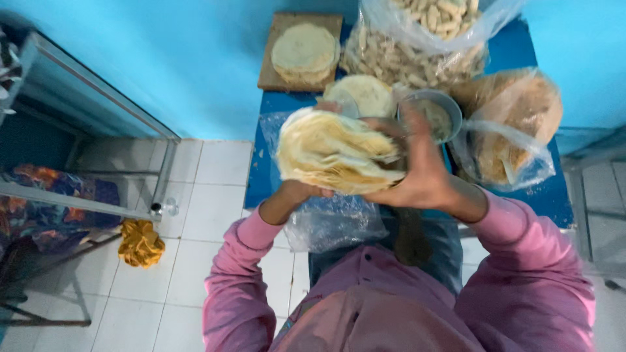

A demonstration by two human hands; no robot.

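The left hand is propping up a thick stack of thin round wafers from below, above the blue tabletop, while the right hand is clamping its edge; keeping both grips snug and level should stop sheets sliding off.

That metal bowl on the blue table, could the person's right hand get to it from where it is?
Probably yes. The right hand lies just in front of the metal bowl, nothing between them, but it is busy holding the stack of flat rounds with the left hand.
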